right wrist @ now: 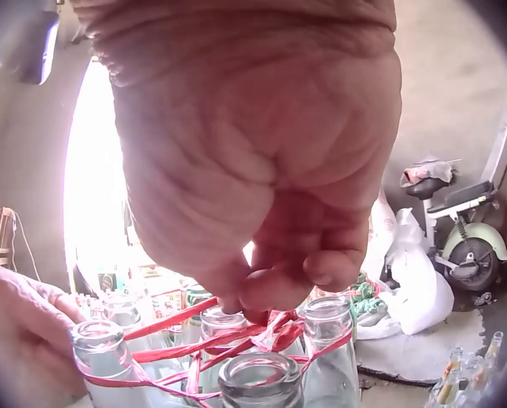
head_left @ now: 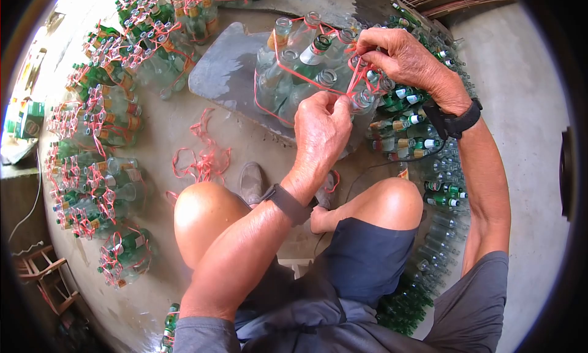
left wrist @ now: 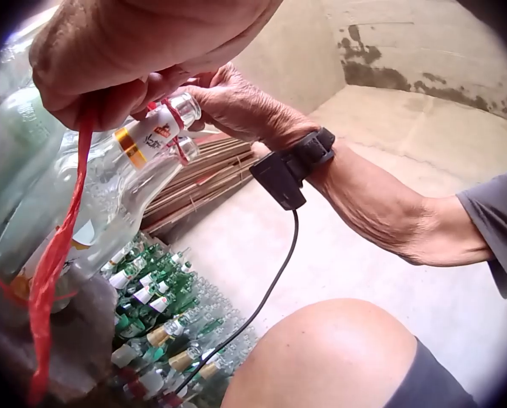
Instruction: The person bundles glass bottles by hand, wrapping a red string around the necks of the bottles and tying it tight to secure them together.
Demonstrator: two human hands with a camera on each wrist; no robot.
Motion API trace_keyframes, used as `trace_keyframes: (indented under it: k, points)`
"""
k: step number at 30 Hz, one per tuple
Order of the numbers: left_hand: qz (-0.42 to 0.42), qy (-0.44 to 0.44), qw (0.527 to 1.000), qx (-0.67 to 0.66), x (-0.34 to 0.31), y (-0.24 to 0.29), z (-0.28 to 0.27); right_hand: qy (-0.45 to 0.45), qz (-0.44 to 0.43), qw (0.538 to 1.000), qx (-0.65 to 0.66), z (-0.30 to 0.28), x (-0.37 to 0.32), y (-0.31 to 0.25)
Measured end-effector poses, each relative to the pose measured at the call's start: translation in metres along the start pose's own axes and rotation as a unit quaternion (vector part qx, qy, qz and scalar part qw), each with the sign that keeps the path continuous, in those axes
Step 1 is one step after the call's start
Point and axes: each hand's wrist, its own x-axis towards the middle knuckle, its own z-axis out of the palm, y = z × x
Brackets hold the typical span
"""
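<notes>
Glass bottles (head_left: 306, 65), clear or green-tinted, open at the neck and some with orange-and-white labels, stand upright and packed together on a grey slab (head_left: 223, 71). They are laced at the necks with red string (head_left: 294, 71). About eight necks can be counted in the head view; the hands may hide others. Two hands work at the right edge of this cluster. The left hand (head_left: 321, 129) has its grip pinched on the string beside a bottle neck. The right hand (head_left: 398, 56), just above, pinches the same string between thumb and fingertips. One tangle of loose string (head_left: 202, 160) lies on the floor. At least seven tied bundles (head_left: 98, 138) line the left, and one untied heap (head_left: 429, 151) lies to the right.
</notes>
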Motion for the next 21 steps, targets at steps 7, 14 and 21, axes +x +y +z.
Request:
trace_keyframes:
  k: [7, 14, 21]
  points:
    - [-0.002, -0.001, 1.000, 0.005, -0.001, 0.001, 0.000, -0.013, 0.037, 0.999, 0.028, 0.000, 0.002, 0.006]
    - [-0.012, 0.006, 1.000, -0.002, -0.002, 0.003, 0.001, -0.013, 0.023, 0.997, 0.068, 0.005, 0.006, 0.017]
    - [0.007, 0.027, 0.999, -0.019, -0.003, 0.000, 0.006, -0.039, 0.105, 0.987, 0.113, 0.004, 0.012, 0.010]
